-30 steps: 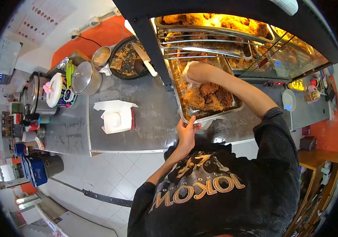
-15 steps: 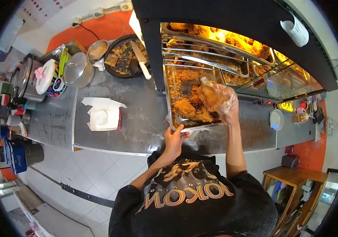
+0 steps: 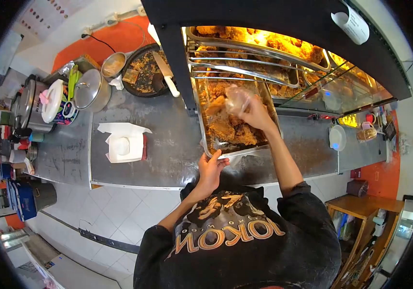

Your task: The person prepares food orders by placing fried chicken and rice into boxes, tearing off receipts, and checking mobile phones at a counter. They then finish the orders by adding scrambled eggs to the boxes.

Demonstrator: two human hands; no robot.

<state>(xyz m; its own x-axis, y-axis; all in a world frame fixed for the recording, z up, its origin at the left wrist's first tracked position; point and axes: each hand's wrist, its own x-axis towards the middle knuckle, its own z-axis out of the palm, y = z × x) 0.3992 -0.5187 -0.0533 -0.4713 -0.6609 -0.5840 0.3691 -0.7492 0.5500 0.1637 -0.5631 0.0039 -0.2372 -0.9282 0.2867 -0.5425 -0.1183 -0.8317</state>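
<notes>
A metal tray (image 3: pixel 237 154) of fried chicken sticks out of the lit display cabinet. My left hand (image 3: pixel 211 171) grips its near left corner, thumb on top of the rim. Clear plastic covers my right hand (image 3: pixel 245 106), which is over the middle of the tray with its fingers curled down among the chicken. Whatever those fingers hold is hidden by the hand and the plastic. Just left of them lies a piece of fried chicken (image 3: pixel 216 106), and another piece (image 3: pixel 222 129) is nearer the front.
An open white box (image 3: pixel 125 148) with a white round thing inside stands on the metal counter (image 3: pixel 168 166). Behind it are a black pan (image 3: pixel 136 90) of crumbs, a knife (image 3: pixel 166 74) and a lidded pot (image 3: pixel 93 91). More chicken trays (image 3: pixel 264 45) fill the cabinet.
My right hand has moved left and farther into the tray. The chicken piece it held above the tray no longer shows clearly in it. My left hand stays on the tray corner.
</notes>
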